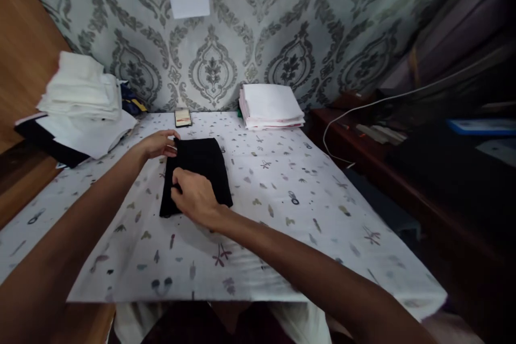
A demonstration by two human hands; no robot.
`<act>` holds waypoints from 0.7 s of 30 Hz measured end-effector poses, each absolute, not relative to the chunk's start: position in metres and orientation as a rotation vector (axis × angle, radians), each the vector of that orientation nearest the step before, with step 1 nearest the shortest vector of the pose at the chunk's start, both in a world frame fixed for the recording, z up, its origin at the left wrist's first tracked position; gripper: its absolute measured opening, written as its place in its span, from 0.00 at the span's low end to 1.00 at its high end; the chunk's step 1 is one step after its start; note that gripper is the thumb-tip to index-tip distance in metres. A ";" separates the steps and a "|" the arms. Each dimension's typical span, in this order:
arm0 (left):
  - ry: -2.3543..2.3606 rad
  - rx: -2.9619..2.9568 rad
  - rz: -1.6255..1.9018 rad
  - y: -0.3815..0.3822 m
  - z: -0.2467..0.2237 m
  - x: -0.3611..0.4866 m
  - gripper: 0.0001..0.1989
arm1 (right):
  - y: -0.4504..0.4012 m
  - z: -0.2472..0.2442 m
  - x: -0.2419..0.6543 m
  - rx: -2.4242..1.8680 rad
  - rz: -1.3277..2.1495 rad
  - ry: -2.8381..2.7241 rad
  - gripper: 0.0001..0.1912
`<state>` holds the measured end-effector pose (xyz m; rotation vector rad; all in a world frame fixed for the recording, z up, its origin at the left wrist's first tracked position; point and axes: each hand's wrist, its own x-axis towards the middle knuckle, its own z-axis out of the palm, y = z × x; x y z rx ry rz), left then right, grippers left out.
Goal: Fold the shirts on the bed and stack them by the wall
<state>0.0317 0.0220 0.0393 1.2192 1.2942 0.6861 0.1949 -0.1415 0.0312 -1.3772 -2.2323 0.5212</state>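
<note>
A folded black cloth lies flat on the table's patterned white cover. At its upper left corner is my left hand, fingers closed on the edge of the fabric. My right hand rests over the lower middle of the cloth, its fingers curled against the surface; whether they pinch any fabric is hard to make out. The cloth's near edge is partly hidden by the right hand and wrist.
White folded cloths sit on papers at the back left. A stack of white sheets and a small box stand by the wall. On the right, a white cable hangs over a dark red desk.
</note>
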 end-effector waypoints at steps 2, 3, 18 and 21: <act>1.314 1.147 0.713 0.020 0.026 0.021 0.14 | -0.142 0.023 0.180 -1.364 0.465 -2.343 0.09; 1.312 1.128 0.726 0.020 0.022 0.018 0.14 | -0.143 0.020 0.175 -1.354 0.433 -2.377 0.10; 1.546 1.458 0.812 0.015 0.016 0.013 0.09 | -0.147 0.019 0.153 -1.280 0.198 -2.544 0.11; 1.687 1.627 0.811 0.003 0.020 0.016 0.08 | -0.153 0.016 0.155 -1.129 0.177 -2.597 0.09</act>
